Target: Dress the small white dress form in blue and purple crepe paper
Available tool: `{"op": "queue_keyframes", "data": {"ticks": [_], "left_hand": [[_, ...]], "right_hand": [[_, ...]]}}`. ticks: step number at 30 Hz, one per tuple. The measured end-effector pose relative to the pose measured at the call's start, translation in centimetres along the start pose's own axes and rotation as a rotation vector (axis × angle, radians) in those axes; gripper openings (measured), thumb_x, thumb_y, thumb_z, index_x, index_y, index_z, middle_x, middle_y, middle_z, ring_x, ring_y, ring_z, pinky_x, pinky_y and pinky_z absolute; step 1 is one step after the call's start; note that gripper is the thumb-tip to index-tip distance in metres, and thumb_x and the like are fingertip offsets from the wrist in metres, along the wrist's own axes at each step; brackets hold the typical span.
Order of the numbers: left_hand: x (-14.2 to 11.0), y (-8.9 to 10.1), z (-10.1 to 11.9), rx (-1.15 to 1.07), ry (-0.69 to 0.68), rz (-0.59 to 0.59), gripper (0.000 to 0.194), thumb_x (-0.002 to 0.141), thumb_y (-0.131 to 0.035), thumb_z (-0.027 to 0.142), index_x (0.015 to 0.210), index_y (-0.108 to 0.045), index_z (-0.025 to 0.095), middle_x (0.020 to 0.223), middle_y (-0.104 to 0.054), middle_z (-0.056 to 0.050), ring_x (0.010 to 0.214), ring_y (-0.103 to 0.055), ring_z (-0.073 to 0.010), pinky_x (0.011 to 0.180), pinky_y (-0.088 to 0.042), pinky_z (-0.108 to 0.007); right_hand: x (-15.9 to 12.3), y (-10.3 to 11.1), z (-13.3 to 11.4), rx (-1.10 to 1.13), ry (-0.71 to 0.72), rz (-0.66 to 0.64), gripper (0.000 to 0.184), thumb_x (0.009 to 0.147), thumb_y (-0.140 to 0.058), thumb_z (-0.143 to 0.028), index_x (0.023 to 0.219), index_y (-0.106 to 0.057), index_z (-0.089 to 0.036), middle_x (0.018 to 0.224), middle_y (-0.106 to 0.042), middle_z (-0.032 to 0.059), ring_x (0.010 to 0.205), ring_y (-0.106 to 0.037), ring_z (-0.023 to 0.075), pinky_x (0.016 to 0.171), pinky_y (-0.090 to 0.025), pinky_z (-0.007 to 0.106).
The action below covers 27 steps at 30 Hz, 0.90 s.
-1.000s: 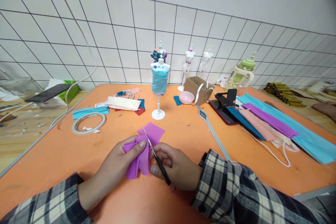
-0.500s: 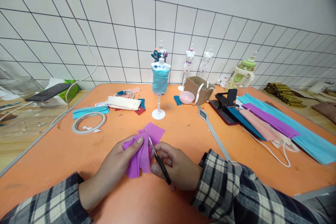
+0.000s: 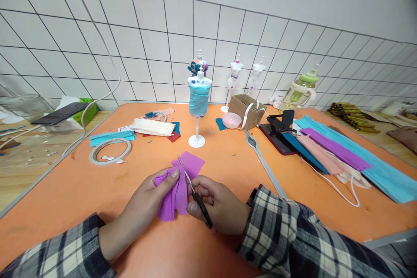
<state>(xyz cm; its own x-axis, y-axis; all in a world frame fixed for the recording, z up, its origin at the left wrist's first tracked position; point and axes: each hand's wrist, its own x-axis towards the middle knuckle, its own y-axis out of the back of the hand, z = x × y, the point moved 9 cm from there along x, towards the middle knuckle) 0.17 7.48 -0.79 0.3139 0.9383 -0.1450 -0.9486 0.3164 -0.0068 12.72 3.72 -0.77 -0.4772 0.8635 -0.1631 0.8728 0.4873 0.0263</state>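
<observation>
Folded purple crepe paper point(image 3: 180, 202) is pinched in my left hand point(image 3: 151, 200), thumb on top. My right hand point(image 3: 220, 206) grips black-handled scissors point(image 3: 200, 206), their blades pointing away from me and lying along the right side of the folds. Another purple piece point(image 3: 192, 163) shows flat behind the blade tips. Whether the blades are closed on the paper I cannot tell. Beyond my hands a small white dress form point(image 3: 200, 80) stands upright, its body wrapped in light blue crepe paper point(image 3: 198, 100).
Left of the dress form lie a tape roll point(image 3: 94, 154), blue paper point(image 3: 112, 138) and a cream bundle point(image 3: 153, 127). A pink bowl point(image 3: 232, 120) and cardboard box point(image 3: 249, 110) stand behind right. Folded coloured paper strips point(image 3: 335, 147) and a phone point(image 3: 276, 139) lie at right.
My left hand and the folded purple paper have shifted very slightly to the right, towards the scissors. The right hand and scissors look almost unmoved.
</observation>
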Motion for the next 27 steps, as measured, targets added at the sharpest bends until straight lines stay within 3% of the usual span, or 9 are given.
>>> {"op": "queue_keyframes", "data": {"ticks": [16, 22, 27], "left_hand": [[-0.1, -0.4, 0.3, -0.024, -0.008, 0.003, 0.038, 0.085, -0.065, 0.057, 0.081, -0.068, 0.019, 0.073, -0.071, -0.002, 0.061, -0.061, -0.0161, 0.057, -0.050, -0.025], [-0.3, -0.8, 0.6, -0.033, 0.009, 0.004, 0.039, 0.085, -0.065, 0.057, 0.082, -0.069, 0.019, 0.074, -0.073, -0.004, 0.060, -0.062, -0.0179, 0.055, -0.050, -0.026], [-0.4, -0.9, 0.6, -0.033, 0.015, 0.016, 0.039, 0.085, -0.064, 0.058, 0.083, -0.068, 0.019, 0.069, -0.071, -0.003, 0.056, -0.060, -0.0171, 0.054, -0.048, -0.026]], "right_hand": [[0.0, 0.0, 0.0, 0.025, 0.012, 0.000, 0.042, 0.078, -0.076, -0.052, 0.098, -0.055, -0.022, 0.073, -0.050, -0.0055, 0.051, -0.041, 0.0056, 0.039, -0.037, 0.015], [-0.1, 0.0, 0.0, 0.004, -0.024, -0.007, 0.047, 0.077, -0.075, -0.057, 0.103, -0.055, -0.023, 0.078, -0.052, -0.0036, 0.053, -0.045, 0.0082, 0.035, -0.039, 0.017], [0.1, 0.0, -0.6, 0.002, 0.009, 0.004, 0.047, 0.075, -0.077, -0.056, 0.097, -0.054, -0.021, 0.072, -0.052, -0.0051, 0.051, -0.042, 0.0065, 0.039, -0.034, 0.017]]}}
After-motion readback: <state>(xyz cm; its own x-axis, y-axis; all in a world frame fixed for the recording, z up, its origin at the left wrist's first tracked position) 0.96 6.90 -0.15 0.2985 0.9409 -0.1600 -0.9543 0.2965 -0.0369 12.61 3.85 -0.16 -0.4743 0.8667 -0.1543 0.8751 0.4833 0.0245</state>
